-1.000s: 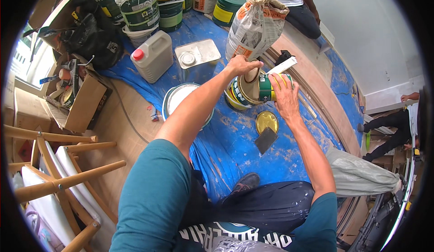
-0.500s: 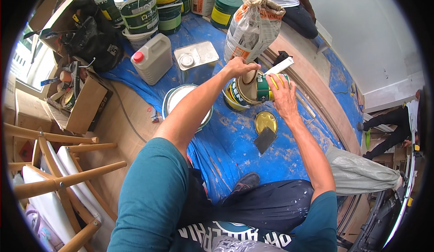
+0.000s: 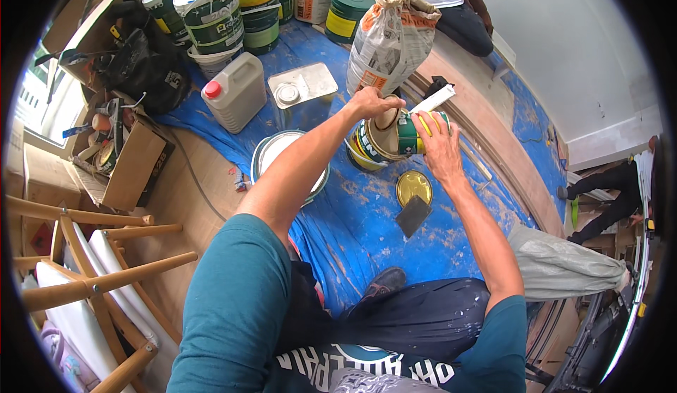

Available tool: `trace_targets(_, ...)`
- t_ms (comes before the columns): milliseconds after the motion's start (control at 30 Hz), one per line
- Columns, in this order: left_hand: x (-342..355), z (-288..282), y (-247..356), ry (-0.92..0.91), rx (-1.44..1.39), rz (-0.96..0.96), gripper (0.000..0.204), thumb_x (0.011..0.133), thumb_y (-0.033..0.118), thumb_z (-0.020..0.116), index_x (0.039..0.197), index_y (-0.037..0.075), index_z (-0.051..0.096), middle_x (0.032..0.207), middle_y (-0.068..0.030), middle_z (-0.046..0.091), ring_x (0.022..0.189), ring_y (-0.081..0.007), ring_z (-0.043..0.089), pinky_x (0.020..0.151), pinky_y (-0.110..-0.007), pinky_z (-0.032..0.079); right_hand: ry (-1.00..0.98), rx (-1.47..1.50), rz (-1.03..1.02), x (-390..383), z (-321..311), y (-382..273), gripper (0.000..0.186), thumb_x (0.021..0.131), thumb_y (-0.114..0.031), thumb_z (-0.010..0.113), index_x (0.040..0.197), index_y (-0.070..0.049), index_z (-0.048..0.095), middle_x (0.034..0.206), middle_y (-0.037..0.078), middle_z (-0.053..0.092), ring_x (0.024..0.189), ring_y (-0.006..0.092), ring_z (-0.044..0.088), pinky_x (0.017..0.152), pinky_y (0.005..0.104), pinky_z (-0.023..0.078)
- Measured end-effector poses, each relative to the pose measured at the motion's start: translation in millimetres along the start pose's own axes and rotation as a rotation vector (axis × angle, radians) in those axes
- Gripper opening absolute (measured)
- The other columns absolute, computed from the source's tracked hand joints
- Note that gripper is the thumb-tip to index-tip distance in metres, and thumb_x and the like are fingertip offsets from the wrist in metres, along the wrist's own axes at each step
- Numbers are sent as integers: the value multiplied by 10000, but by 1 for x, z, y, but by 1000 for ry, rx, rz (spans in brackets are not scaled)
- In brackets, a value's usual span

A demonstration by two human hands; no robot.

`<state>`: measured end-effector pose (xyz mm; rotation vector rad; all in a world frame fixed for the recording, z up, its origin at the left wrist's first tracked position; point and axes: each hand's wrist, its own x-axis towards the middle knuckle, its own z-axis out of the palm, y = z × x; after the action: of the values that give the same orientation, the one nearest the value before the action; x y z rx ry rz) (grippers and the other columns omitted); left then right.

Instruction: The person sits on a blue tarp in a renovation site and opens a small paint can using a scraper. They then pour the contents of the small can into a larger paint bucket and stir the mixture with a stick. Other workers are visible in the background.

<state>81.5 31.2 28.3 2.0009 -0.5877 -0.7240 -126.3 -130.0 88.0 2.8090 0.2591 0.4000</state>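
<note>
On the blue sheet (image 3: 352,231), in front of the large can (image 3: 368,149), lies a golden lid (image 3: 412,185) with a dark square plate (image 3: 413,216) overlapping its near edge, and to the left of this can stands a white-topped bucket (image 3: 273,154). Over the right part of the large can, the small green can (image 3: 409,139) is tilted sideways, clasped by the bent grip of the right hand (image 3: 441,144), while the left hand (image 3: 375,104) is at the far side, and I cannot tell what its grip pinches. Behind the large can stands a sack (image 3: 389,47).
</note>
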Motion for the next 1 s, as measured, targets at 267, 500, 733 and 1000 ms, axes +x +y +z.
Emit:
trace_targets(267,2,1,-6,53,31,19,1041,690,829,721,1078,-138,720,1088,-305,709,1062,-362,705,907,-425,547,-16,-17,-4,2,1,-1,679,883,-21,596,1528,-194,468,1508,47,505,1405,281,457,1102,531,357)
trace_targets(500,-1,-2,-1,35,7,11,1096,668,853,718,1071,-166,711,1127,-352,703,1128,-403,698,955,-443,543,-20,-19,0,3,4,0,680,890,-28,595,1534,-201,460,1520,49,495,1423,284,443,1116,538,350)
trace_targets(733,3,1,-2,23,13,-1,1035,695,827,716,1078,-134,723,1090,-314,711,1065,-368,707,912,-431,550,-18,0,10,1,5,1,693,882,-11,591,1534,-204,461,1521,52,493,1431,289,435,1126,546,348)
trace_targets(1000,6,3,-4,45,34,16,941,730,763,736,1106,-99,738,1027,-245,729,957,-308,727,814,-397,575,-12,41,20,1,7,1,723,854,32,591,1528,-198,467,1521,51,487,1435,306,425,1172,574,338)
